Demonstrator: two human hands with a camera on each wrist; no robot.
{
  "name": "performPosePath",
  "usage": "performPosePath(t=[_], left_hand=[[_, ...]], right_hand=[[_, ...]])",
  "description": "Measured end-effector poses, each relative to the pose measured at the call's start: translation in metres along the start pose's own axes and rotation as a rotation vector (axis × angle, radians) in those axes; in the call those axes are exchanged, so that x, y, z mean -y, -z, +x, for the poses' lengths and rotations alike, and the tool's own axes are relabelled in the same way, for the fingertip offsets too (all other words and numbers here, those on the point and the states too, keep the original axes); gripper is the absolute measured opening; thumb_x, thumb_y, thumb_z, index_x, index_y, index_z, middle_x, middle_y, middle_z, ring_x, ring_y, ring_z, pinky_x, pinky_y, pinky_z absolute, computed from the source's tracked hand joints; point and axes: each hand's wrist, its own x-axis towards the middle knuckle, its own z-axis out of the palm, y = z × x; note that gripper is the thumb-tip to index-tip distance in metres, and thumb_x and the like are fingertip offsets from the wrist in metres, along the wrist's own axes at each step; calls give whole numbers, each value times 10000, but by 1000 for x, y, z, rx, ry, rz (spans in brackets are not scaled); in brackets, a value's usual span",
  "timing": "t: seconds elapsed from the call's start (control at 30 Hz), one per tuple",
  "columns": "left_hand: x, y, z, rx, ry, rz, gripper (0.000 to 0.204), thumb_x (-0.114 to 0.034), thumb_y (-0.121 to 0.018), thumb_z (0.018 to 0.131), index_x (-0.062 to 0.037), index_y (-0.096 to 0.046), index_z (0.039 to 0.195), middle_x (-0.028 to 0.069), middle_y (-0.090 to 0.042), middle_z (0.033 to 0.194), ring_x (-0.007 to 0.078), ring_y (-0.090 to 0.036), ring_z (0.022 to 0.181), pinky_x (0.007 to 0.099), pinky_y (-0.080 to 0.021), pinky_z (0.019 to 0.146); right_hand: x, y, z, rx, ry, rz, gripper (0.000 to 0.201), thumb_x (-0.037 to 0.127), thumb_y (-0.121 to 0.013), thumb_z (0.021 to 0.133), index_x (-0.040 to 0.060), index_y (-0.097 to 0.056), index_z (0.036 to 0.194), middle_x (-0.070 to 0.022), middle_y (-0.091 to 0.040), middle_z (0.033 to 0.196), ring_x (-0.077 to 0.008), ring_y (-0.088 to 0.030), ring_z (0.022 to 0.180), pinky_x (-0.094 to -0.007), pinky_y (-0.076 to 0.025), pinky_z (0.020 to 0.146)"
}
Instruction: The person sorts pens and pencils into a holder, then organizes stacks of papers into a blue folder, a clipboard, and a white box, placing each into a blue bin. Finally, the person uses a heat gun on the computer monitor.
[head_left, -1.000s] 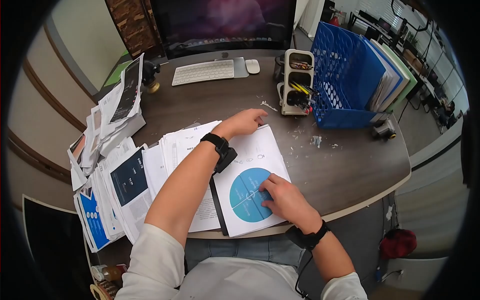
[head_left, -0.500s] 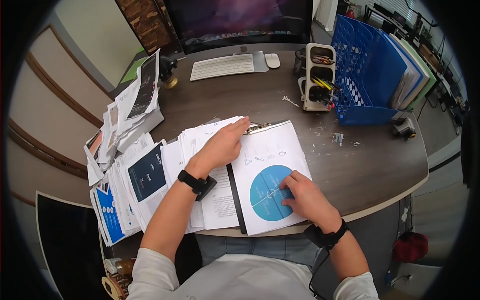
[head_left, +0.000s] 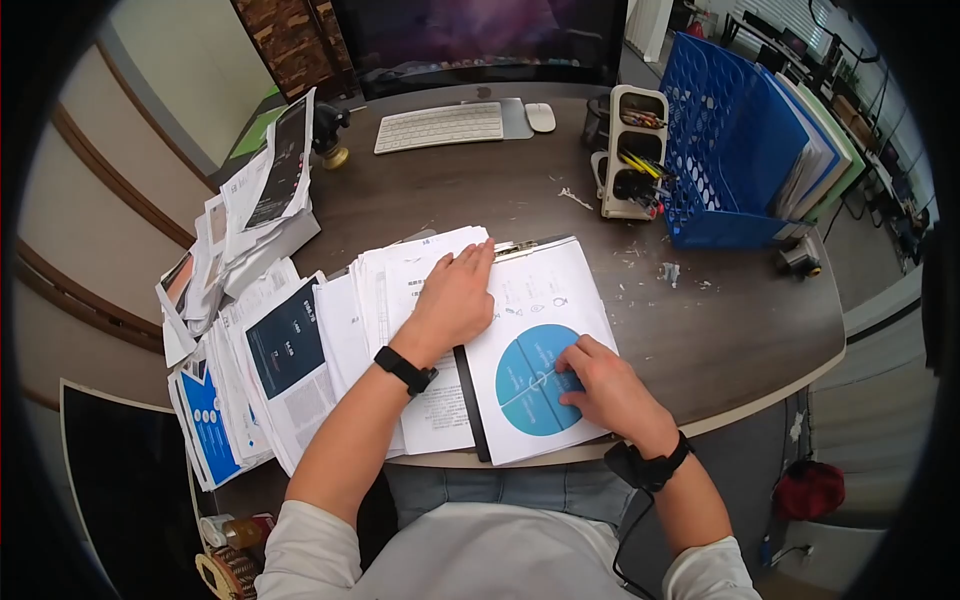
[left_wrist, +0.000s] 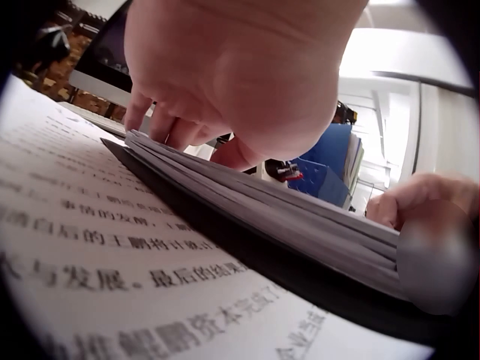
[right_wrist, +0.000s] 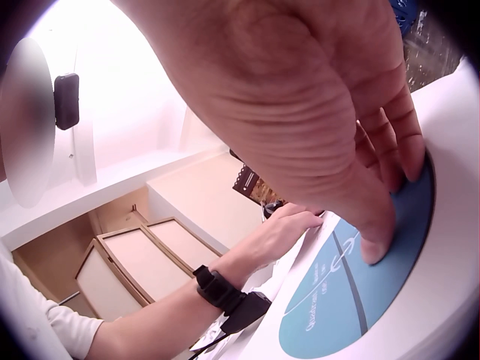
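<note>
A black clipboard [head_left: 472,420] lies on the desk near its front edge, bearing a thick pile of white sheets [left_wrist: 292,217] seen edge-on in the left wrist view. Its top sheet [head_left: 545,285] shows a blue circle chart [head_left: 525,395]. My left hand [head_left: 455,305] lies flat across the clipboard's upper left side, fingers straight and fingertips beside the metal clip [head_left: 515,250]. Thumb and fingertips of my right hand [head_left: 610,385] rest on the chart, loosely bent and spread apart, as the right wrist view [right_wrist: 375,255] shows too. Printed pages [head_left: 435,420] lie left of the clipboard.
Stacks of loose papers [head_left: 300,400] and a taller pile [head_left: 265,235] cover the desk's left side. Keyboard [head_left: 440,127], mouse [head_left: 540,118] and monitor [head_left: 480,45] stand at the back. A pen organizer [head_left: 628,205] and a blue file holder [head_left: 720,235] stand back right, with paper scraps [head_left: 670,272] in front.
My left hand has drawn back from the clip at the clipboard's top to its upper left side, uncovering the clip. The right hand stays on the chart. The head view has shifted.
</note>
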Motion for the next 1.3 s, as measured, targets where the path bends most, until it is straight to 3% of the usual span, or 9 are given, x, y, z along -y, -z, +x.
performPosePath(t=[0.2, 0.37, 0.53, 0.63, 0.7, 0.77, 0.87, 0.97, 1.3], left_hand=[[-6, -5, 1, -8, -90, 180, 681, -102, -501, 836, 121, -371, 1467, 321, -521, 1411, 399, -512, 1326, 461, -391, 1114], [-13, 26, 11, 103, 116, -144, 630, -74, -511, 825, 56, -430, 1437, 198, -420, 1550, 379, -580, 1243, 443, -482, 1041], [-6, 30, 24, 95, 23, -153, 641, -34, -526, 816, -8, -430, 1450, 179, -386, 1572, 382, -583, 1236, 440, -499, 1031], [-5, 34, 32, 131, 20, -158, 665, -41, -521, 836, -71, -403, 1490, 197, -418, 1536, 394, -597, 1212, 442, -500, 1026], [-11, 46, 35, 288, 95, -134, 722, -38, -528, 855, -131, -337, 1545, 240, -472, 1463, 401, -619, 1164, 447, -505, 1003], [-13, 53, 34, 296, 125, -151, 751, -35, -539, 855, -141, -308, 1562, 250, -525, 1391, 393, -631, 1136, 439, -507, 989], [4, 39, 32, 240, 131, -232, 803, -31, -564, 851, -150, -264, 1586, 260, -618, 1238, 382, -651, 1090, 424, -511, 964], [15, 30, 32, 183, 139, -331, 820, -33, -582, 845, -144, -254, 1589, 249, -674, 1116, 374, -665, 1061, 415, -513, 950], [21, 28, 28, 180, 165, -422, 739, -60, -588, 866, -102, -318, 1553, 189, -692, 1031, 324, -676, 968, 393, -522, 890]], right_hand=[[2, -1, -2, -16, 15, -19, 382, 27, -825, 702, 52, -633, 1031, -129, -619, 1048, -347, -640, 977, -414, -535, 830], [-3, -2, -1, 19, -6, 16, 380, 12, -830, 703, 33, -628, 1025, -146, -614, 1063, -361, -627, 1021, -425, -532, 854], [-8, -2, -4, 33, -22, 71, 396, 46, -830, 718, 52, -636, 1063, -128, -615, 1075, -324, -645, 1016, -405, -537, 863], [-6, 1, -11, 21, -12, 129, 451, 83, -842, 724, 68, -645, 1129, -135, -608, 1143, -310, -639, 1062, -403, -525, 916], [-3, 8, -20, 6, 3, 189, 489, 103, -852, 723, 72, -649, 1166, -151, -602, 1204, -330, -617, 1114, -417, -506, 966], [2, 19, -36, -130, 107, -45, 756, 196, -914, 654, 89, -584, 1326, -224, -483, 1431, -443, -478, 1303, -461, -430, 1074], [-6, 22, -56, -55, 21, -35, 1030, 236, -960, 572, 91, -464, 1463, -291, -326, 1550, -488, -320, 1426, -497, -339, 1160], [-17, 16, -67, 26, -27, -88, 1180, 226, -979, 520, 59, -376, 1520, -343, -259, 1567, -483, -290, 1455, -486, -315, 1187], [-18, 5, -69, -32, -43, -56, 1156, 211, -971, 539, -19, -372, 1501, -354, -262, 1562, -478, -317, 1443, -489, -303, 1196]])
